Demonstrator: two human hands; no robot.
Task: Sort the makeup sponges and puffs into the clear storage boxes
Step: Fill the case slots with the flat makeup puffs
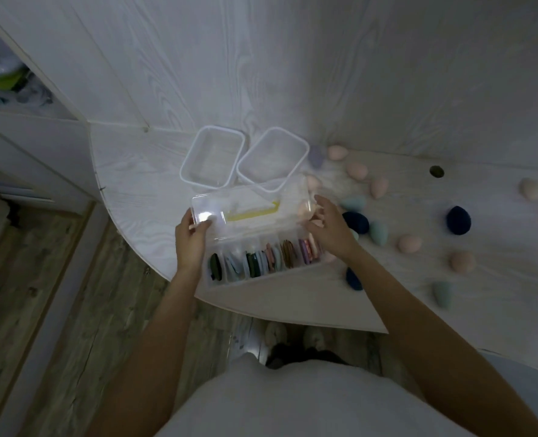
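Observation:
A clear divided organiser box [263,263] sits at the table's front edge, its compartments packed with flat puffs in dark green, blue, pink, brown and purple. Its clear hinged lid [248,206] with a yellow latch stands raised. My left hand [190,239] grips the lid's left end. My right hand [327,227] is at the lid's right end with fingers loosely spread; whether it grasps the lid is unclear. Two empty clear storage boxes [212,160] [272,157] stand just behind. Egg-shaped sponges lie to the right: pink [357,170], teal [376,233], navy [458,220].
The white wood-grain table [129,181] has a curved front edge, with a wall panel right behind it. A round cable hole [436,171] is at the back right. Wooden floor lies at the left; a shelf with clutter [0,74] is at the far left.

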